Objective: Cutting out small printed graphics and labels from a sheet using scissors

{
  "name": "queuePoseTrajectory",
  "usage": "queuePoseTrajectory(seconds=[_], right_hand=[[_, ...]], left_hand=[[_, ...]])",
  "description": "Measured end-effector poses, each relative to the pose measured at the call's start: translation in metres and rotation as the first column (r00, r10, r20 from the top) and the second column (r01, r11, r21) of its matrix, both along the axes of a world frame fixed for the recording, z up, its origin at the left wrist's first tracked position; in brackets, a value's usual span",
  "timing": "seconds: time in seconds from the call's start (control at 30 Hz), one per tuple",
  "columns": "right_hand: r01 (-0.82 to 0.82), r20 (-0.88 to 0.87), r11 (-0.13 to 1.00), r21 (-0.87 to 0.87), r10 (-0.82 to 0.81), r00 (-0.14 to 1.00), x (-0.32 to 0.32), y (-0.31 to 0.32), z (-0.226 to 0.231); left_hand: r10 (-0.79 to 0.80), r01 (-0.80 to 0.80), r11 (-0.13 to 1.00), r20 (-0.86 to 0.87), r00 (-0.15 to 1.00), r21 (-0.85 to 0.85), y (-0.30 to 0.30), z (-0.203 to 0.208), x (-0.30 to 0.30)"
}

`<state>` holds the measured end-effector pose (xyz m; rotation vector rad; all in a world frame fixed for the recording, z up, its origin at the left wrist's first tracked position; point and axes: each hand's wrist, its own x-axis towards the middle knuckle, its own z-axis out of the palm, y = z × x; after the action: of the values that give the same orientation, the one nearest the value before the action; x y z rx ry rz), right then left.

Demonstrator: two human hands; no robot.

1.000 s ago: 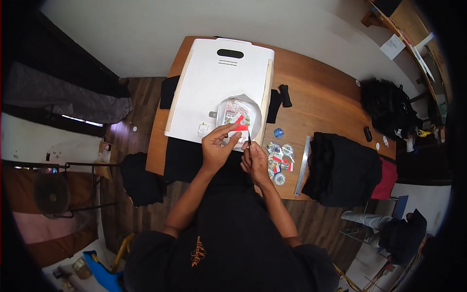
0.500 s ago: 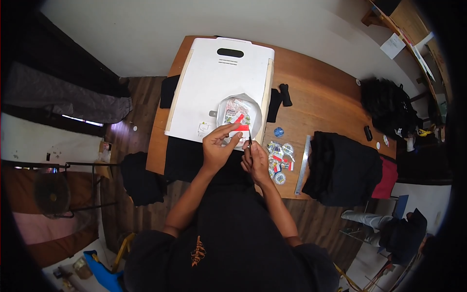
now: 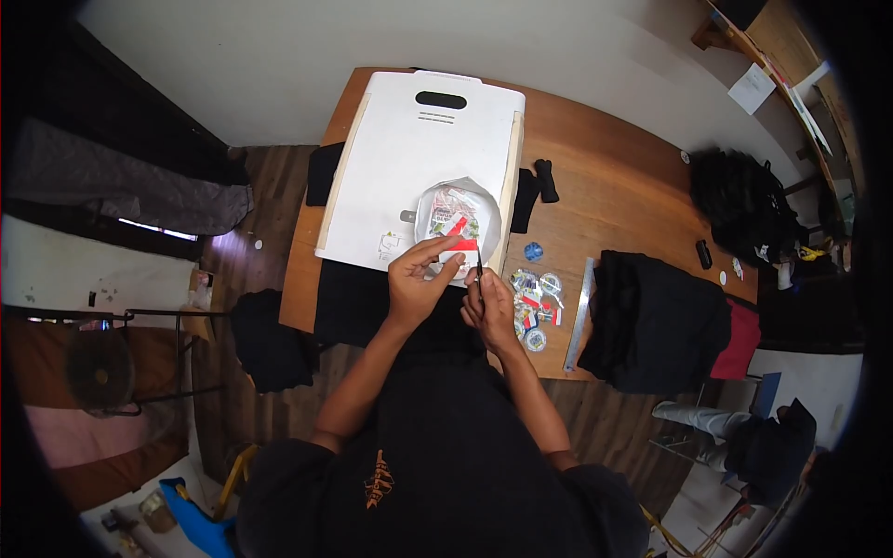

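Note:
My left hand pinches a small red-and-white printed piece between thumb and fingers. Close beside it, my right hand is closed around dark scissors, their blades pointing away from me at the right edge of that piece. Both hands are over the near side of a white bowl that contains several printed plastic or paper scraps. The bowl rests on the near right part of a white board. Whether the blades are apart is too small to tell.
Several round printed pieces lie on the wooden table right of my hands, near a round blue item. Farther right are a metal ruler and a stack of folded black cloth. Another person is at the lower right.

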<state>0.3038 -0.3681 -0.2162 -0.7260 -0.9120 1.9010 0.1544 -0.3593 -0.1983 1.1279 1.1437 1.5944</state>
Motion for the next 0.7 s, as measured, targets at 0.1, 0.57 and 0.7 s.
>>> queuePoseTrajectory(seconds=[0.1, 0.57, 0.7], right_hand=[[0.003, -0.009, 1.0, -0.013, -0.003, 1.0, 0.0, -0.001, -0.004], [0.016, 0.003, 0.998, -0.064, -0.016, 1.0, 0.0, -0.003, -0.006], [0.022, 0.007, 0.998, -0.057, -0.022, 1.0, 0.0, -0.002, -0.005]], left_hand=[[0.005, -0.005, 1.0, -0.001, 1.0, 0.004, -0.001, -0.001, 0.0], [0.003, -0.003, 1.0, 0.006, 1.0, -0.001, -0.003, -0.004, 0.003], [0.004, -0.004, 1.0, 0.003, 1.0, -0.008, -0.004, -0.003, 0.005]])
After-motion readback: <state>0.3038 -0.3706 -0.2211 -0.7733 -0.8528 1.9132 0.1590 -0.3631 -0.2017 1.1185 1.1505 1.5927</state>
